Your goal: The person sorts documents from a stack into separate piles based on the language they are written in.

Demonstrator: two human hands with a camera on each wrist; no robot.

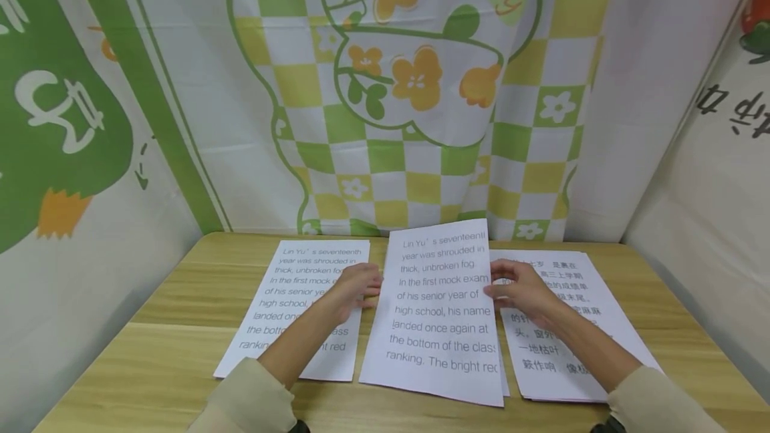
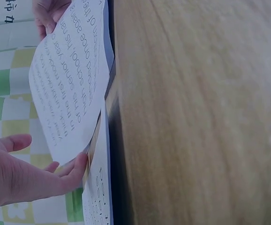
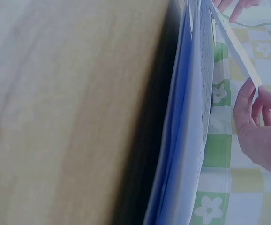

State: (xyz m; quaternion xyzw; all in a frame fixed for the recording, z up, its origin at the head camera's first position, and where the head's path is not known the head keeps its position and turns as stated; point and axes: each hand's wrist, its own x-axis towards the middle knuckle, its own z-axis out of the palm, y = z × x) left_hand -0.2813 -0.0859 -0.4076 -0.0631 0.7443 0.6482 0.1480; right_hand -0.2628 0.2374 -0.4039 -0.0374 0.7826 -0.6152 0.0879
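Observation:
A printed sheet of paper [image 1: 442,306] with large English text stands tilted up in the middle of the table, with another sheet's edge showing at its lower right. My right hand [image 1: 522,289] pinches its right edge between thumb and fingers; the right wrist view shows this hand [image 3: 262,126] holding the thin paper edge [image 3: 238,49]. At the opposite edge is my left hand [image 1: 356,289]. In the left wrist view that hand [image 2: 27,176] has its thumb spread away and its fingertips at the sheet's edge, without a pinch.
Left of the raised sheet lies paper [image 1: 289,316] with the same English text. A stack of pages [image 1: 535,386] with Chinese text lies to the right, partly under my right forearm. The wooden table [image 1: 162,326] backs onto a checkered curtain [image 1: 391,159], with fabric walls at both sides.

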